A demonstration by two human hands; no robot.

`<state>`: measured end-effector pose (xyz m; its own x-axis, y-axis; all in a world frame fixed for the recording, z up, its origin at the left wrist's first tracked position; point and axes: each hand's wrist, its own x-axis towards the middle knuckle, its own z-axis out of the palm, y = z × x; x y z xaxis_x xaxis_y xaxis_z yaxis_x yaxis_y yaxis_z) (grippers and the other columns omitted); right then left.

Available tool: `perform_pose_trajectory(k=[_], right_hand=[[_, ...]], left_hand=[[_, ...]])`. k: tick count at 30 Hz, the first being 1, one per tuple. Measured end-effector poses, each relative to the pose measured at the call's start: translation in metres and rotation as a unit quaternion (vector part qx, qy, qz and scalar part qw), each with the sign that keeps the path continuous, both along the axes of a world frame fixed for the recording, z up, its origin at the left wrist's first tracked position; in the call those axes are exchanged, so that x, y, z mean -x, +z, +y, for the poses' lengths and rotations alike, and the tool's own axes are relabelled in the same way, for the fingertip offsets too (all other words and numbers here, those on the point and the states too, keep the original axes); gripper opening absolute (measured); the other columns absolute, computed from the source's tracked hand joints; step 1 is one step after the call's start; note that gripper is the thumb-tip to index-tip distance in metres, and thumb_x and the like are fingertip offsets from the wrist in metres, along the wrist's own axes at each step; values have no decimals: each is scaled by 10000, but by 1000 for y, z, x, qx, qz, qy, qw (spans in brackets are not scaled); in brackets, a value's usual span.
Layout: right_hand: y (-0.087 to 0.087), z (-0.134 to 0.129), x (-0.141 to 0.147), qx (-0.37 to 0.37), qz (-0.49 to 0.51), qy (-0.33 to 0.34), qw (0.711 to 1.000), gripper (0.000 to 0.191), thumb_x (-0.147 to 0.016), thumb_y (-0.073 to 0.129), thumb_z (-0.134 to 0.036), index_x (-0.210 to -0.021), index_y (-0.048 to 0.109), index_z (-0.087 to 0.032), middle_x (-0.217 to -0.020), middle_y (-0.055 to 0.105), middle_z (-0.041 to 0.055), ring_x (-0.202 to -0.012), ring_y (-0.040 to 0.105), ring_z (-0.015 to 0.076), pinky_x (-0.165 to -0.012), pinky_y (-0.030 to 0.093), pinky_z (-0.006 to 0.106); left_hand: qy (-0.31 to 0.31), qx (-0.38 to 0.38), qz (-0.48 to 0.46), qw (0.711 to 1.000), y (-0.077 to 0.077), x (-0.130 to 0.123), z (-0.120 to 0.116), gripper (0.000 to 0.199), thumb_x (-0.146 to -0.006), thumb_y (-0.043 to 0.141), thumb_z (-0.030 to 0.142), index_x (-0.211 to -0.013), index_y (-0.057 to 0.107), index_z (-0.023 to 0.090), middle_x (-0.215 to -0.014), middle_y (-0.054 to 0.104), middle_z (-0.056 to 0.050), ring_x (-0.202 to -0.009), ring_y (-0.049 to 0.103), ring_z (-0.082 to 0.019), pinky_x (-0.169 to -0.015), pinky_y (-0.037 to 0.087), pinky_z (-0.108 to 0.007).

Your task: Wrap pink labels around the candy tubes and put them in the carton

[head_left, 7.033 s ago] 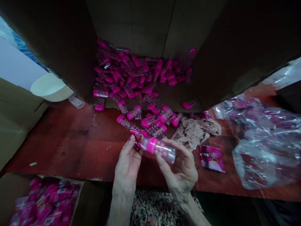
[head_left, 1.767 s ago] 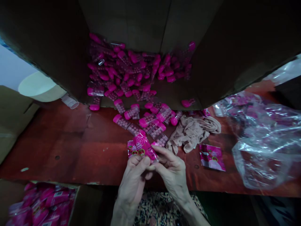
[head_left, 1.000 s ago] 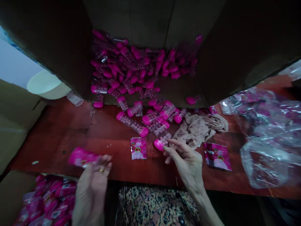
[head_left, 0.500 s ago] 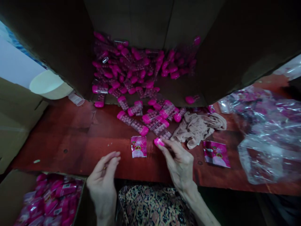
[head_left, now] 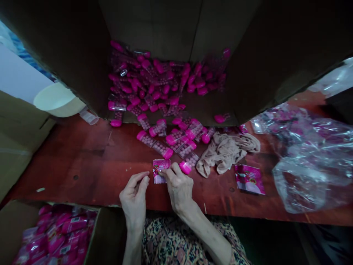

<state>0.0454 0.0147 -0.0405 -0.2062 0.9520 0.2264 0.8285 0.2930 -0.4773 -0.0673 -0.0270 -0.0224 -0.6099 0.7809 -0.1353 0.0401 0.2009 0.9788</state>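
Observation:
A small pink printed sachet (head_left: 157,178) lies flat on the red table. The bent fingers of my right hand (head_left: 180,187) are closed on its right part and cover some of it. My left hand (head_left: 135,198) hovers just left of the sachet, curled, with thumb and index tips slightly apart and nothing visible between them. Right beside my right hand lies a clear tube with a pink cap (head_left: 185,168), filled with pale pink balls. Several more such tubes (head_left: 162,149) are spread beyond the sachet.
A large open carton (head_left: 165,29) on its side holds a heap of pink-capped tubes. To the right are a crumpled cloth (head_left: 220,151), another pink sachet (head_left: 250,179) and a clear plastic bag (head_left: 298,187). A box of wrapped pink pieces (head_left: 93,235) stands lower left; a white bowl (head_left: 57,103) sits behind.
My right hand has let go of the pink-capped tube, which now lies on the table, and has moved left onto the sachet. My left hand has come right, closer to it.

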Motion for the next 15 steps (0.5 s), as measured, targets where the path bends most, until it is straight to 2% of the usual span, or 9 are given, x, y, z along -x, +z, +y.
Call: perform_pose_trajectory(k=[3,6,8,15], right_hand=[[2,1,1,-1,5,-2,1000,204,-878,521,-242,-731,650,-186,-735,579,9,-547,538,102,-412,289,218],[7,0,-2,15,33,16,999,131,-846,574,-309,-857,657,-208,-862,590,14,-622,575,105,-494,387,198],[9,0,-4,35,58,30,997,157,-818,609,-323,-924,655,-216,-906,583,20,-675,589,117,-546,421,200],[5,5,1,40,76,-4,996,83,-809,624,-231,-842,700,-226,-765,581,-4,-598,568,109,-484,377,199]], left_hand=[[-5,-5,-8,1000,0,1,1,163,-704,650,271,-816,709,168,-853,679,-44,-747,603,-159,-701,476,-253],[-11,-12,-7,1000,0,1,0,155,-708,646,263,-812,710,168,-860,679,-46,-759,606,-159,-717,475,-251],[-14,-15,-5,1000,-1,1,-1,151,-717,639,259,-815,710,169,-867,680,-48,-774,608,-159,-732,471,-250],[-21,-17,30,999,-3,0,0,152,-741,618,267,-831,700,176,-866,666,-44,-771,599,-165,-719,475,-264]])
